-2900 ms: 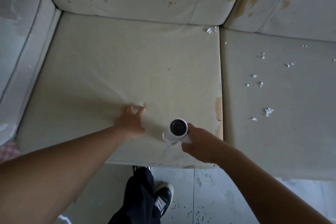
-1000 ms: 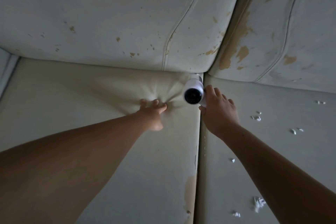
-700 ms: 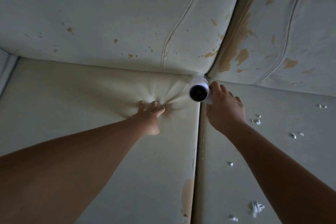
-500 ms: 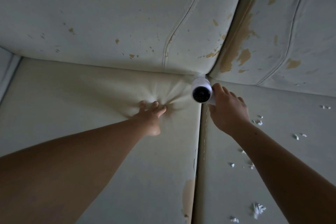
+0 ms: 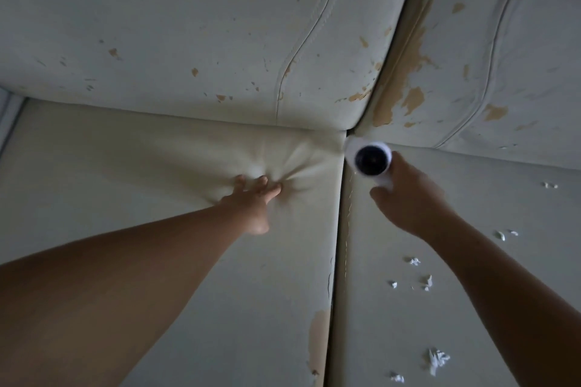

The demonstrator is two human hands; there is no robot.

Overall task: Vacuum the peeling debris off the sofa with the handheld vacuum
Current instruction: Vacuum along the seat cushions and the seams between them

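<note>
Right hand, vacuum at cushion gap

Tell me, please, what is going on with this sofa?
A person is vacuuming a peeling sofa. The right hand grips a white handheld vacuum, pointed into the back corner where the gap between the seat cushions meets the backrest. The left hand presses into the left seat cushion, denting it beside the gap. White debris flakes lie on the right seat cushion, not yet picked up.
</note>
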